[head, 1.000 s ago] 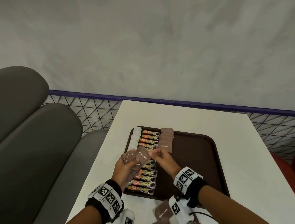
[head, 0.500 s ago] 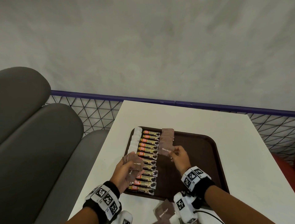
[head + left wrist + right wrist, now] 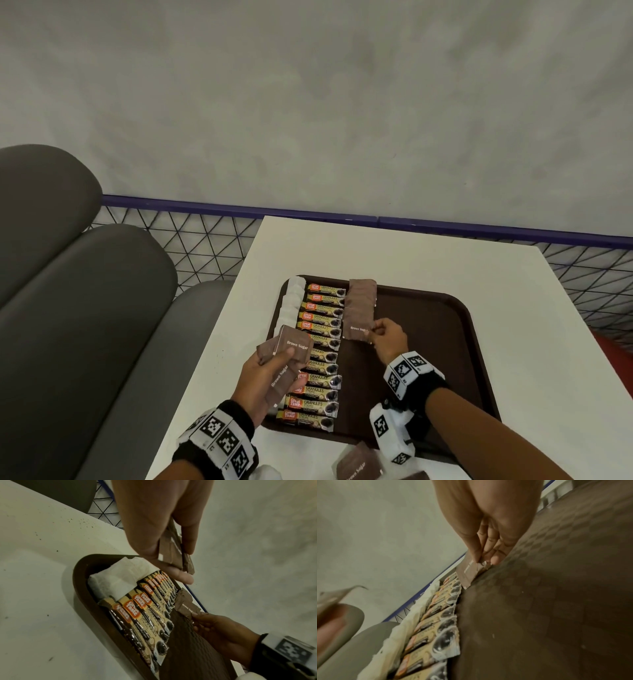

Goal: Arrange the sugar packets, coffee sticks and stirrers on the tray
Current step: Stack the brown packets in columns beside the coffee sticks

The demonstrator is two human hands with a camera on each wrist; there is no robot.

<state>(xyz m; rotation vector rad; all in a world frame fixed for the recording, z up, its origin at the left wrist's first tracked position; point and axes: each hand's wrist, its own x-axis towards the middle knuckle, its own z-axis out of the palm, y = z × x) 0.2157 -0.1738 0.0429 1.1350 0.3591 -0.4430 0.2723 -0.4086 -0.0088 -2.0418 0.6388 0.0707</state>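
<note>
White table (image 3: pixel 394 253), both hands' fingers (image 3: pixel 376 329) pinching brown sugar packets (image 3: pixel 358 329) above tray (image 3: pixel 445 342).

You see a dark brown tray (image 3: pixel 445 329) with a checkered texture, on a white table (image 3: pixel 394 253); cream coffee sticks (image 3: pixel 320 356) with orange logos, white packets (image 3: pixel 291 301), brown sugar packets (image 3: pixel 359 308) lettered white, and black-and-white square-patterned wristbands (image 3: pixel 406 371)
</note>
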